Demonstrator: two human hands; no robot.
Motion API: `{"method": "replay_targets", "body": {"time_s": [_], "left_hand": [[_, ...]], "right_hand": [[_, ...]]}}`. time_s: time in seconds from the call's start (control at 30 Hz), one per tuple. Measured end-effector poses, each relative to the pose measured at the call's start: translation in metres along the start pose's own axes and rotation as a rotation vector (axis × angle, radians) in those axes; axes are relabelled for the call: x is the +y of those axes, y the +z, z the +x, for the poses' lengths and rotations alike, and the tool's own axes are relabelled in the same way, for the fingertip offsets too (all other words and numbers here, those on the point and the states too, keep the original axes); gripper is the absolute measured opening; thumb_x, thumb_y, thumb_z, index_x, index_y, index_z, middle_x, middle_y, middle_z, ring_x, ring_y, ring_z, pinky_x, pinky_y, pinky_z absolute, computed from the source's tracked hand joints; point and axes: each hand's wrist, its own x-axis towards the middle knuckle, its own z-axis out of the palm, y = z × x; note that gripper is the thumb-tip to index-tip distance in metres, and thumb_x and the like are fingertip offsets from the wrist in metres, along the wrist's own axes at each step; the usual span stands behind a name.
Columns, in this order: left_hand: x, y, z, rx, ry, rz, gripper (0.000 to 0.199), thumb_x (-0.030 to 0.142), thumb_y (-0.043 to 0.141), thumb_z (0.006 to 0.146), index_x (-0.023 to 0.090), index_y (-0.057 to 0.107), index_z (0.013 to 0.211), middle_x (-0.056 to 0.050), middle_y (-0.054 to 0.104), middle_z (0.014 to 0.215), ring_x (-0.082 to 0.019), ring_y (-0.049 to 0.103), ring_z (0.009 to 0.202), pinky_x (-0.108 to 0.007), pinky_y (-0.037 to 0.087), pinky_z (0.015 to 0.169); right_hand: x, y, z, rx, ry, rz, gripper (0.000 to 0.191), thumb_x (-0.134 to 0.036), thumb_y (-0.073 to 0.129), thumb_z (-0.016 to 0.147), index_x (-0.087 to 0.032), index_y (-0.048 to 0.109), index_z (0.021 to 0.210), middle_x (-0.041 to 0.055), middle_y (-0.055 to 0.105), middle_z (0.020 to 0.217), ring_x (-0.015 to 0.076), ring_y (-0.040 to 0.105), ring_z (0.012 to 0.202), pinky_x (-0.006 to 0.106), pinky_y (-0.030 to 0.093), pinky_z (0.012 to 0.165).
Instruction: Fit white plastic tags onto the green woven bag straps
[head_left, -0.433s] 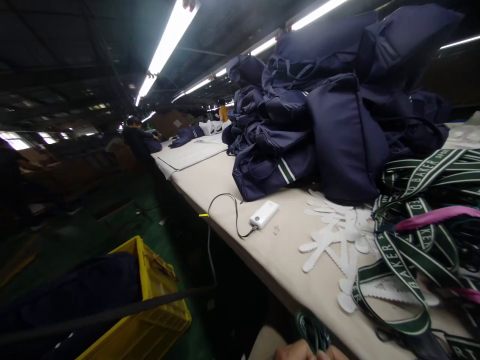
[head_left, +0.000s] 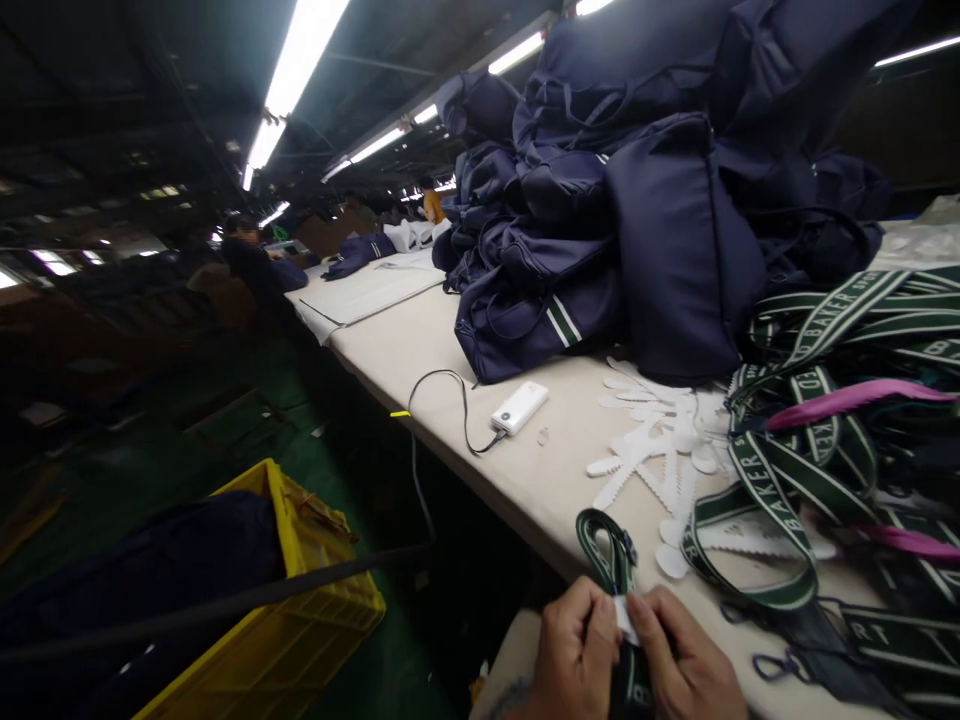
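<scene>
At the table's near edge, my left hand (head_left: 576, 640) and my right hand (head_left: 679, 650) are closed around a folded dark green strap (head_left: 600, 535) with white edging. Its looped end sticks up above my fingers. A short white strip (head_left: 624, 618) crosses the strap between my two thumbs, and both thumbs press at it. The strap's lower end hangs down between my palms. To the right lies a heap of loose green lettered straps (head_left: 787, 510), with metal hooks and pink bands among them. Toothed white strips (head_left: 645, 455) are scattered beside that heap.
Navy bags (head_left: 540, 300) are piled high on the long beige table (head_left: 450, 480). A white power bank (head_left: 520, 408) with a cable lies near the edge. Below left, a yellow crate (head_left: 330, 590) holds dark fabric. Other people (head_left: 251, 265) stand farther back.
Both hands have risen into view with the folded strap, whose loop and white strip now show. The surrounding scene has shifted slightly up and left in the picture.
</scene>
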Motion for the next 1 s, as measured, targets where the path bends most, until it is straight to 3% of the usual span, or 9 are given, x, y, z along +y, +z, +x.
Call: {"method": "replay_targets", "body": {"time_s": [0.13,0.33,0.5,0.57,0.67,0.77,0.87,0.93,1.0], "left_hand": [[0.009,0.002,0.011,0.042,0.070,0.034,0.048,0.058,0.039,0.098,0.018,0.048,0.072,-0.001,0.047,0.067,-0.014,0.045,0.064,-0.025,0.039,0.063],[-0.012,0.004,0.035,0.128,-0.006,0.093,0.039,0.056,0.064,0.086,0.018,0.053,0.085,0.001,0.054,0.071,-0.013,0.050,0.062,-0.023,0.040,0.059],[-0.011,0.000,0.047,0.129,0.107,0.207,0.037,0.045,0.053,0.094,0.016,0.057,0.071,0.000,0.052,0.064,-0.012,0.046,0.060,-0.022,0.037,0.060],[-0.008,0.000,0.047,0.126,0.066,0.095,0.039,0.047,0.055,0.093,0.016,0.054,0.069,0.002,0.044,0.059,-0.010,0.039,0.055,-0.021,0.033,0.054],[-0.007,0.002,0.047,0.141,-0.099,-0.243,0.045,0.056,0.062,0.088,0.018,0.045,0.070,0.008,0.027,0.055,-0.007,0.022,0.048,-0.019,0.020,0.044],[-0.010,0.000,0.046,0.178,-0.125,-0.351,0.049,0.060,0.065,0.085,0.019,0.041,0.071,0.008,0.024,0.056,-0.007,0.019,0.048,-0.018,0.018,0.042],[-0.008,-0.005,0.045,0.177,0.004,-0.147,0.047,0.058,0.061,0.089,0.018,0.047,0.069,0.006,0.029,0.055,-0.008,0.025,0.048,-0.018,0.023,0.044],[0.000,-0.008,0.042,0.159,0.088,-0.038,0.047,0.058,0.057,0.091,0.017,0.051,0.069,0.005,0.032,0.053,-0.009,0.029,0.047,-0.019,0.026,0.043],[0.011,-0.008,0.039,0.151,0.140,-0.002,0.048,0.060,0.054,0.091,0.017,0.054,0.068,0.004,0.035,0.052,-0.010,0.032,0.045,-0.020,0.028,0.042]], "right_hand": [[-0.014,0.004,0.020,0.080,-0.147,0.002,0.044,-0.051,0.044,0.099,-0.022,0.046,0.066,-0.0012,0.047,0.063,0.0149,0.046,0.058,0.027,0.037,0.059],[0.003,0.019,0.037,0.032,-0.132,0.018,0.035,-0.038,0.039,0.102,-0.021,0.047,0.073,-0.0002,0.051,0.070,0.0155,0.048,0.066,0.028,0.034,0.064],[0.005,0.018,0.042,0.026,-0.130,0.052,0.036,-0.038,0.038,0.103,-0.021,0.046,0.072,-0.0008,0.048,0.069,0.0151,0.045,0.066,0.028,0.033,0.064],[0.001,0.013,0.044,0.016,-0.142,0.037,0.036,-0.038,0.041,0.102,-0.021,0.045,0.071,-0.0014,0.047,0.068,0.0145,0.044,0.065,0.028,0.032,0.064],[-0.006,0.008,0.047,-0.005,-0.146,0.037,0.037,-0.039,0.044,0.101,-0.020,0.045,0.069,-0.0018,0.045,0.068,0.0137,0.043,0.064,0.027,0.032,0.063],[-0.010,0.007,0.050,-0.023,-0.073,0.136,0.039,-0.043,0.049,0.098,-0.020,0.048,0.067,-0.0021,0.046,0.065,0.0132,0.043,0.064,0.027,0.032,0.062],[-0.013,0.008,0.052,-0.044,0.085,0.296,0.043,-0.052,0.062,0.090,-0.019,0.049,0.065,-0.0027,0.046,0.064,0.0127,0.043,0.063,0.026,0.035,0.060],[-0.018,0.007,0.052,-0.050,0.204,0.459,0.044,-0.059,0.073,0.078,-0.020,0.052,0.076,-0.0024,0.050,0.070,0.0128,0.047,0.065,0.025,0.039,0.061],[-0.026,0.003,0.051,-0.099,0.320,0.678,0.058,-0.064,0.080,0.067,-0.020,0.054,0.094,-0.0010,0.056,0.080,0.0138,0.052,0.070,0.025,0.043,0.064]]}}
